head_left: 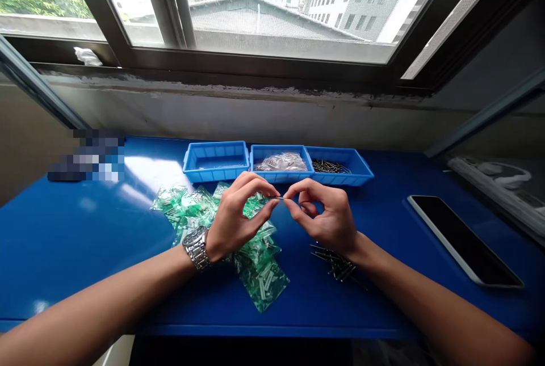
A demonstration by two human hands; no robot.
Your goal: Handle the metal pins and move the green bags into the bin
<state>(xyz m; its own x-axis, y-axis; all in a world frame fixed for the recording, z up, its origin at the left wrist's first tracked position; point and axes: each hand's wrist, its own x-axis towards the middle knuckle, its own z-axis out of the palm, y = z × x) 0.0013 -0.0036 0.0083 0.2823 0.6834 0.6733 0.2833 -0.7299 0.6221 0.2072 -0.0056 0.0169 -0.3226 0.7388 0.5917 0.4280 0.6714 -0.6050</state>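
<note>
My left hand [240, 213], with a metal watch [196, 247] on its wrist, pinches one end of a thin, dark metal rod [277, 198] between thumb and forefinger. Opposite it, my right hand [324, 210] pinches the other end in the same way. The rod lies level between the fingertips, too small to make out in detail. Under and beside my left hand is a pile of green-tinted clear plastic bags [264, 281] with small pale pieces inside. Close to my right wrist, a loose heap of thin dark metal rods [336, 264] lies on the blue table [128, 275].
Along the back stand three blue bins: a left bin [216, 173] with little visible inside, a middle bin [281, 175] holding clear plastic bags, and a right bin [361, 176] with dark rods. A phone [466, 241] lies at right. Behind is a window [289, 20].
</note>
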